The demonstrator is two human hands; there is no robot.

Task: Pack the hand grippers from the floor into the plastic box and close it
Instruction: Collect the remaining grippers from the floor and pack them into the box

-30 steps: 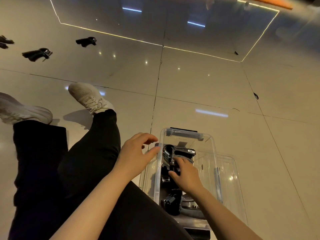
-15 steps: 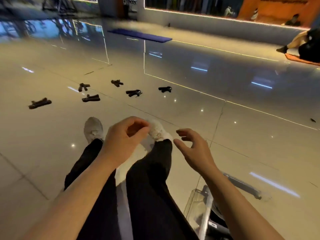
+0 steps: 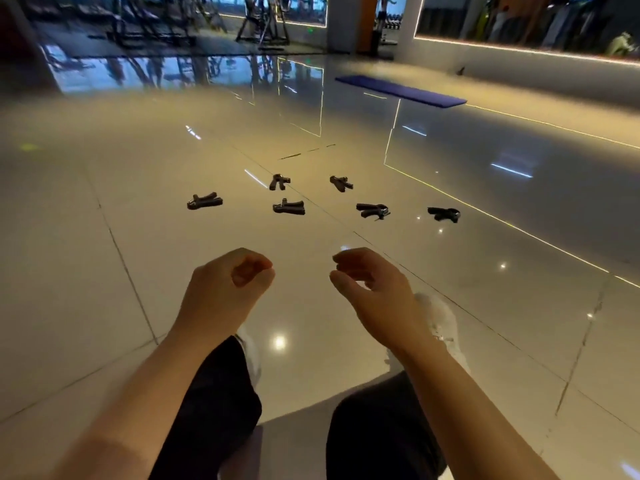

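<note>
Several black hand grippers lie scattered on the glossy tiled floor ahead of me, among them one at the left (image 3: 204,201), one in the middle (image 3: 288,207) and one at the far right (image 3: 444,214). My left hand (image 3: 227,285) hovers above my legs, its fingers curled in against the thumb around nothing. My right hand (image 3: 372,289) hovers beside it with loosely bent fingers, also empty. Both hands are well short of the hand grippers. The plastic box is out of view.
My legs in black trousers stretch forward, ending in white shoes (image 3: 440,323). A blue mat (image 3: 398,91) lies far off on the floor. Gym machines (image 3: 156,19) stand along the back wall.
My right hand has come out of the plastic box and my left off its rim. The view has swung left and up, so the box is gone and the hand grippers sit ahead.
</note>
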